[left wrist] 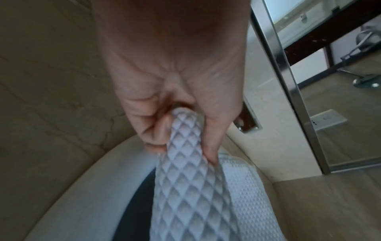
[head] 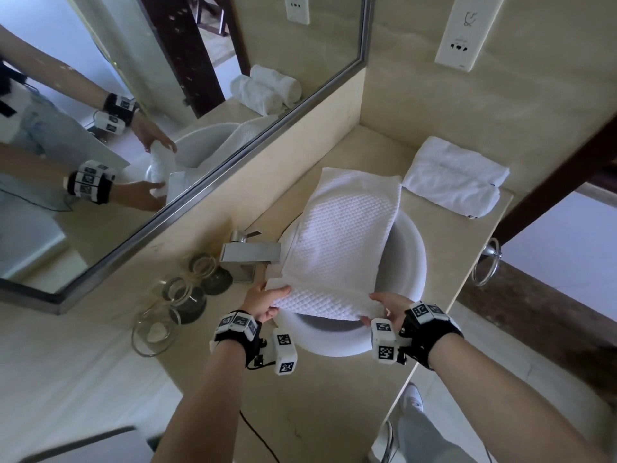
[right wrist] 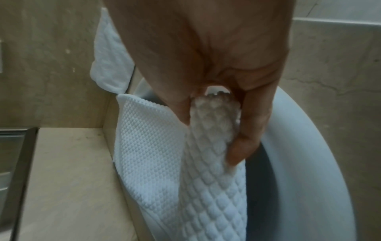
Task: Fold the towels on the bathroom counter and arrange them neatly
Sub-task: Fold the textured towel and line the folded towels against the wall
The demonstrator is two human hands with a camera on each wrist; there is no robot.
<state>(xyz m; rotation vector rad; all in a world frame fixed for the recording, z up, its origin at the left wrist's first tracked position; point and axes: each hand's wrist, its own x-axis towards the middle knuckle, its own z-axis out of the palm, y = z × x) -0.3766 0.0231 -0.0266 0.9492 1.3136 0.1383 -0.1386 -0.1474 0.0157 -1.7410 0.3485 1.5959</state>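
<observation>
A white waffle-weave towel (head: 340,228) lies stretched across the round white basin (head: 412,262), its far end on the beige counter (head: 447,248). My left hand (head: 267,300) pinches the towel's near left corner (left wrist: 183,138) between thumb and fingers. My right hand (head: 384,307) grips the near right corner (right wrist: 212,117) the same way. The near edge is lifted and rolled over between the two hands. Two plain white towels (head: 454,177) lie folded side by side at the counter's far right end.
A square chrome faucet (head: 248,255) stands left of the basin. Three glass tumblers (head: 182,295) sit on dark coasters at the left. The mirror (head: 150,111) runs along the back. A chrome towel ring (head: 489,262) hangs off the counter's right edge. An outlet plate (head: 462,31) is on the wall.
</observation>
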